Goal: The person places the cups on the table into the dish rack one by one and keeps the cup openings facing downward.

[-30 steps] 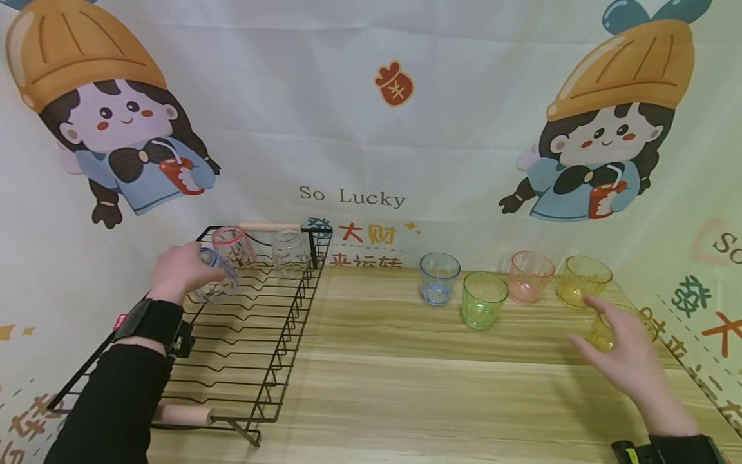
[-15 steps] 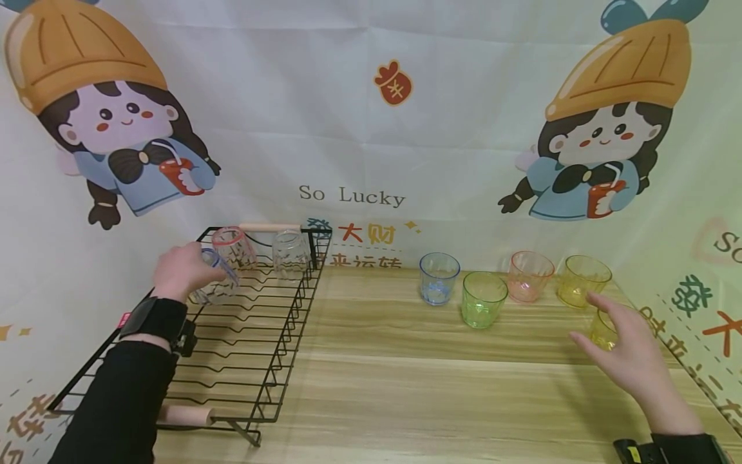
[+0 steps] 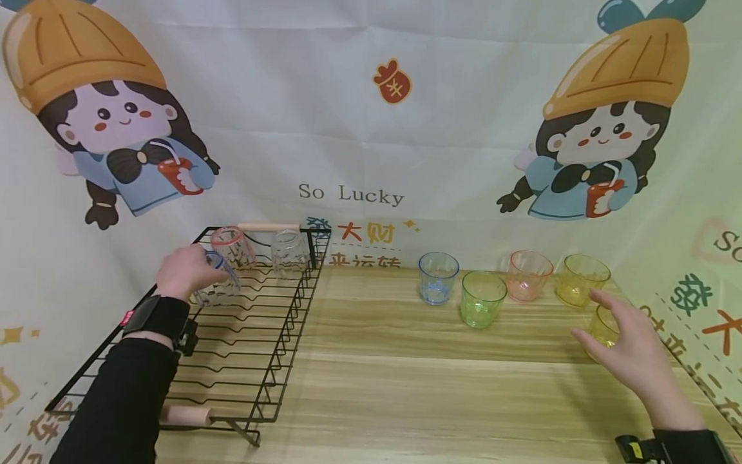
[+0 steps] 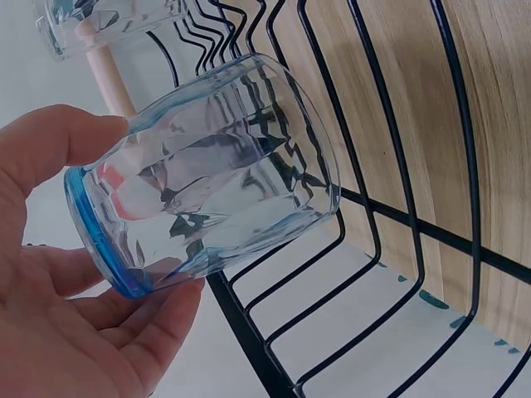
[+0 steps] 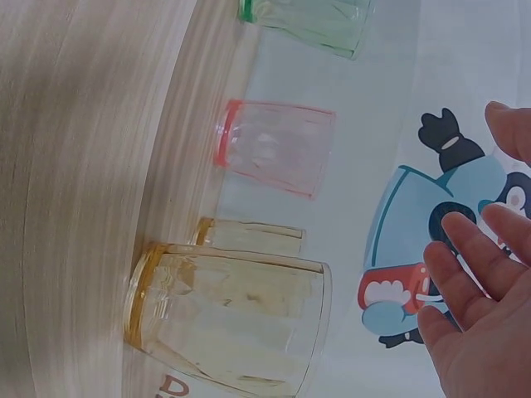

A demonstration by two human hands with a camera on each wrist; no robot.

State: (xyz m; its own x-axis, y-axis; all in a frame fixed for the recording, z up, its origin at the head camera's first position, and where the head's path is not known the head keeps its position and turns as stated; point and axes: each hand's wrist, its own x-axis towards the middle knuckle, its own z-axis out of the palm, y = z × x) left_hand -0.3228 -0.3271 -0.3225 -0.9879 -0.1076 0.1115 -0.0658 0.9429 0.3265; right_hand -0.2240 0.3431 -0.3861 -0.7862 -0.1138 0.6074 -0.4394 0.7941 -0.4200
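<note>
My left hand (image 3: 188, 274) pinches a clear drinking glass with a blue base (image 4: 228, 174) between thumb and fingers. The glass is upside down, base up, its mouth right at the wires of the black wire rack (image 3: 232, 369). Behind it on the rack stand an upturned glass with a pinkish-red base (image 3: 233, 248) and a colourless one (image 3: 288, 253). On the right, my right hand (image 3: 640, 367) hovers with fingers spread, holding nothing. It partly hides the nearer yellow glass (image 5: 232, 319); another yellow glass (image 3: 582, 280) stands behind that one.
Upright on the wooden table (image 3: 435, 399) are a blue glass (image 3: 438, 280), a green glass (image 3: 484, 301) and a pink glass (image 3: 529, 277), near the printed backdrop (image 3: 452, 154). Wooden handles (image 3: 188, 415) mark the ends of the rack.
My left hand and the blue-based glass have shifted very slightly to the right. My right hand has edged a little to the right over the nearer yellow glass, fingers still spread.
</note>
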